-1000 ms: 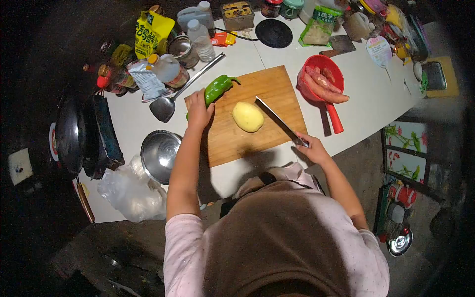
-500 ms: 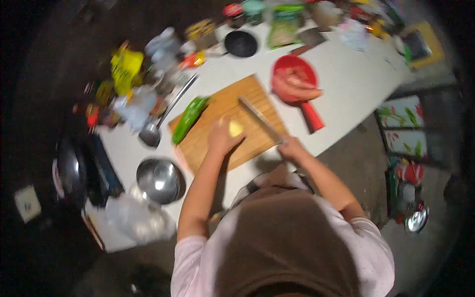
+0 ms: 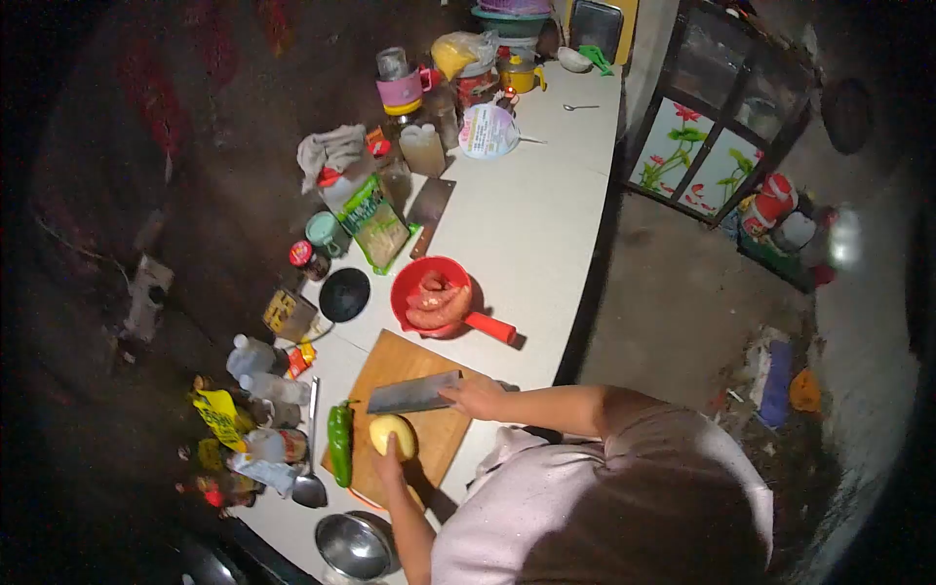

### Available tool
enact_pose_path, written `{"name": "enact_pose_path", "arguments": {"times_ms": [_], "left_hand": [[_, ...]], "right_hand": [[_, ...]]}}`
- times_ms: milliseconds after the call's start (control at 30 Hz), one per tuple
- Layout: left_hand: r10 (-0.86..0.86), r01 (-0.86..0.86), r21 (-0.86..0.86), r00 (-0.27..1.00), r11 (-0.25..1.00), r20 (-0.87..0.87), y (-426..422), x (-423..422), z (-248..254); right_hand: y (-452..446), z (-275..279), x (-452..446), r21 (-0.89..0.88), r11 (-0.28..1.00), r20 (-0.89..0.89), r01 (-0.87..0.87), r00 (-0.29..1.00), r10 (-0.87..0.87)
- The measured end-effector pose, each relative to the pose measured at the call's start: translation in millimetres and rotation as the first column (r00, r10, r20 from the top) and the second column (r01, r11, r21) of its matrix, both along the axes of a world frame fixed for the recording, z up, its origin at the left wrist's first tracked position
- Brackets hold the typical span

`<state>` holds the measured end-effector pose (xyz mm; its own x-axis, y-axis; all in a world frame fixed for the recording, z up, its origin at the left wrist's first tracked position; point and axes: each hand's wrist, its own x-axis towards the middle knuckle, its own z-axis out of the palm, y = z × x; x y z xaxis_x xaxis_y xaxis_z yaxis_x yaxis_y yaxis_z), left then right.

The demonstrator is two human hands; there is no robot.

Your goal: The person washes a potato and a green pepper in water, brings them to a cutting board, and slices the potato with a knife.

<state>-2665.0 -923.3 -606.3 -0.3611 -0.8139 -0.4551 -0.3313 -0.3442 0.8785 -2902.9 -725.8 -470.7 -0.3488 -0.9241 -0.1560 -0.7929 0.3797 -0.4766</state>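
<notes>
My left hand [image 3: 392, 466] grips a pale yellow peeled potato [image 3: 391, 435] over the wooden cutting board [image 3: 382, 353]. The fingers are partly hidden behind the potato, and I cannot tell whether it touches the board. My right hand [image 3: 478, 399] is closed around the handle of a cleaver [image 3: 413, 392]. Its wide blade shows broadside and points left, just beyond the potato. Along the left side of the board lies a long green pepper [image 3: 339, 445].
A red strainer-like bowl [image 3: 399, 292] holding reddish sausage-like pieces stands beyond the board. A second cleaver [image 3: 430, 207] lies farther back. On the left are a ladle [image 3: 309, 487], a metal bowl [image 3: 351, 548], a black dish [image 3: 344, 294] and several bottles and bags.
My view has turned to the right, showing more of the table and cabinet. The cleaver blade has tilted from edge-on to broadside. More of the potato shows in my left hand.
</notes>
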Motion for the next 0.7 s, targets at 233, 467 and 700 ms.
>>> {"name": "enact_pose_path", "arguments": {"times_ms": [233,467,700], "left_hand": [[0.015,-0.016,0.039,1.000,0.999,0.019,35.4,-18.0,82.8],[-0.092,0.057,0.262,0.988,0.963,0.122,49.7,-1.9,113.7],[-0.182,0.183,0.027,0.935,0.983,0.304,28.5,-2.5,54.2]], "right_hand": [[-18.1,-46.7,8.4,-0.033,0.993,-0.132,-0.109,0.986,0.104],[-23.8,-57.4,17.4,-0.012,0.989,-0.164,-0.147,0.976,0.143],[-23.8,-50.5,20.2,0.016,0.993,-0.163,-0.118,0.979,0.119]]}}
